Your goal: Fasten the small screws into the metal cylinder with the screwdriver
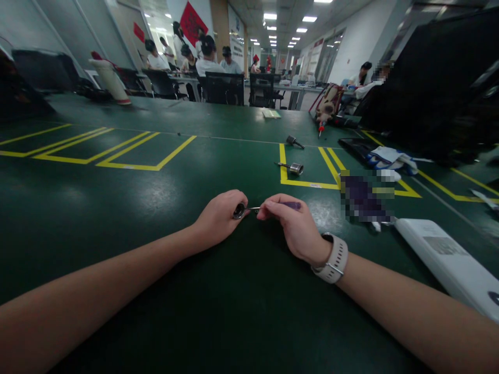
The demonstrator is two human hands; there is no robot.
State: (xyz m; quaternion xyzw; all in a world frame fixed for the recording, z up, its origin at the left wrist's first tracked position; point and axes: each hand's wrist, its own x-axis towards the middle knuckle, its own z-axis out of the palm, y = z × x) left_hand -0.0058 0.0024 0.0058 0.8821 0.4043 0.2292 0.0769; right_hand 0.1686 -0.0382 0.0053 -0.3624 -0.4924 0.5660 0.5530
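My left hand [217, 222] is closed around a small metal cylinder [239, 210], its round open end facing me. In a pinch, my right hand [290, 224] grips a slim purple-handled tool [293, 205]. A thin metal shaft [252, 209] spans the gap between my hands and reaches the cylinder's rim; whether it goes inside is too small to tell. Beyond my hands lie a shiny metal cylinder with a thin stem [295, 169] and a darker stemmed metal part [292, 141].
Yellow tape [312, 185] marks boxes on the green table [175, 311]. To the right are a white power bank [440, 241], a partly pixelated dark phone-like object [362, 197], and a white-and-blue cloth [392, 157]. A red-tipped tool [322, 127] lies farther back. People sit at distant desks.
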